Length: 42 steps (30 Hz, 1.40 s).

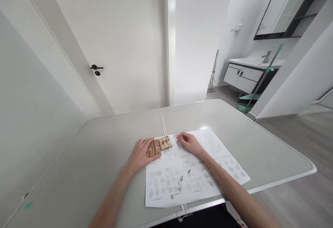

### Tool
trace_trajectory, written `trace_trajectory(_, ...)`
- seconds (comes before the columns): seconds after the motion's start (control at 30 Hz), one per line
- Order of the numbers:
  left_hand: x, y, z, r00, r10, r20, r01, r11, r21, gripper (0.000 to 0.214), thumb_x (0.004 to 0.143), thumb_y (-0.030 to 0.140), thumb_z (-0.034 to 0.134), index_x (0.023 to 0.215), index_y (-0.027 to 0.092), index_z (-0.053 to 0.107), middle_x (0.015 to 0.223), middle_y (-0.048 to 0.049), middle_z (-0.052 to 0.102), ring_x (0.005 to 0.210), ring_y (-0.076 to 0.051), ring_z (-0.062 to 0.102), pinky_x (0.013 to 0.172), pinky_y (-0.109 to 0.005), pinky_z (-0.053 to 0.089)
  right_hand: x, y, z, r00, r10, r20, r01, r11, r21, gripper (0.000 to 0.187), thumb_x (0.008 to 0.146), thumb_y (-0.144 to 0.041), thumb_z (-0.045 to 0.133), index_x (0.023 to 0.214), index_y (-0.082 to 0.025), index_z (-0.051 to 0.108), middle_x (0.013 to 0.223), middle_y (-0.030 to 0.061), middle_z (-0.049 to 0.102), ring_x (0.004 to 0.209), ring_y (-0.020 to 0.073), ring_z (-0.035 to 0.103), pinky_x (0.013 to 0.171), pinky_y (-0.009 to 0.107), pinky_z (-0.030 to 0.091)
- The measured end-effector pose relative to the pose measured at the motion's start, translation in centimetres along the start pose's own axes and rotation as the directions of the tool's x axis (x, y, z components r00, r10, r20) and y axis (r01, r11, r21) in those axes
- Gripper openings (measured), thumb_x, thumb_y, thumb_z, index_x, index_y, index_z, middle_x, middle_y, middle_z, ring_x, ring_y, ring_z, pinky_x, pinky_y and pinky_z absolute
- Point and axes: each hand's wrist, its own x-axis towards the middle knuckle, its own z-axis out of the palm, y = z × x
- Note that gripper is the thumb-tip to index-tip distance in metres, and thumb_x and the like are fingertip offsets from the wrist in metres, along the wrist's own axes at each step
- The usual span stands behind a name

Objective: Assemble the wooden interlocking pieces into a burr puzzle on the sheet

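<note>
My left hand (pixel 142 154) spans the brown wooden puzzle pieces (pixel 154 148), its fingers along the far side and its thumb along the near side. These darker pieces have notches cut in them and lie side by side at the left edge of a printed paper sheet (pixel 166 165). Touching or close to their right side is a group of lighter wooden pieces (pixel 165 143), also notched. Right of that group, my right hand (pixel 190 142) rests over the sheet with its fingers curled together. Whether anything small is between its fingertips cannot be made out.
Under the sheet is a pale folding table (pixel 111 141) with a seam down its middle and a metal rim. Beyond it stand a white door (pixel 125 41) and a wall. A washbasin cabinet (pixel 241 77) and a green broom and dustpan (pixel 244 107) are at the right.
</note>
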Motion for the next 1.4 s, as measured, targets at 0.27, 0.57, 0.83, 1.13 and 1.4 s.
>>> trace_trajectory(0.27,-0.4,0.2,-0.1,0.995,0.096,-0.031,-0.092,0.988,0.124,0.075,0.085,0.062,0.069,0.145,0.024,0.047,0.136,-0.0112,0.062,0.126,-0.033,0.053,0.107,-0.051,0.043,0.1,0.0,0.1,1.000,0.007,0.001,-0.007,1.000,0.004,0.021,0.087,-0.029,0.051,0.095,-0.021,0.068,0.081,0.0006,0.070,0.058,0.0138,0.055,0.057,0.025,0.042)
trace_trajectory(0.57,-1.4,1.2,-0.3,0.994,0.104,-0.042,-0.096,0.981,0.168,0.072,0.086,0.062,0.068,0.143,0.023,0.048,0.132,-0.0121,0.064,0.123,-0.033,0.056,0.105,-0.050,0.044,0.1,-0.1,0.2,1.000,0.008,-0.004,-0.008,1.000,0.008,0.021,0.087,-0.029,0.052,0.095,-0.020,0.069,0.080,0.0008,0.070,0.058,0.0137,0.056,0.057,0.025,0.042)
trace_trajectory(0.83,-3.9,3.0,0.5,0.995,0.043,-0.088,-0.027,0.985,0.170,0.079,0.083,0.065,0.069,0.145,0.021,0.047,0.133,-0.0136,0.063,0.121,-0.035,0.056,0.101,-0.051,0.048,0.0,0.1,0.3,1.000,0.005,-0.013,-0.005,1.000,0.004,0.021,0.089,-0.030,0.052,0.094,-0.020,0.069,0.080,0.0003,0.070,0.058,0.0137,0.056,0.058,0.025,0.042)
trace_trajectory(1.13,-5.5,6.5,1.1,0.995,0.096,-0.019,-0.092,0.986,0.142,0.081,0.086,0.064,0.067,0.150,0.023,0.040,0.136,-0.0133,0.061,0.122,-0.035,0.055,0.101,-0.053,0.049,0.2,0.1,0.3,1.000,0.006,-0.010,-0.006,1.000,0.008,0.020,0.086,-0.029,0.052,0.094,-0.020,0.069,0.080,0.0010,0.071,0.058,0.0144,0.057,0.058,0.026,0.043)
trace_trajectory(1.4,-3.8,10.0,3.3,0.986,0.167,0.008,-0.167,0.983,0.073,0.084,0.082,0.064,0.071,0.149,0.023,0.040,0.136,-0.0129,0.062,0.124,-0.036,0.055,0.106,-0.056,0.046,0.1,-0.2,0.4,1.000,-0.011,-0.013,0.011,1.000,-0.002,0.021,0.085,-0.027,0.052,0.094,-0.020,0.070,0.080,0.0011,0.071,0.060,0.0145,0.057,0.059,0.025,0.043)
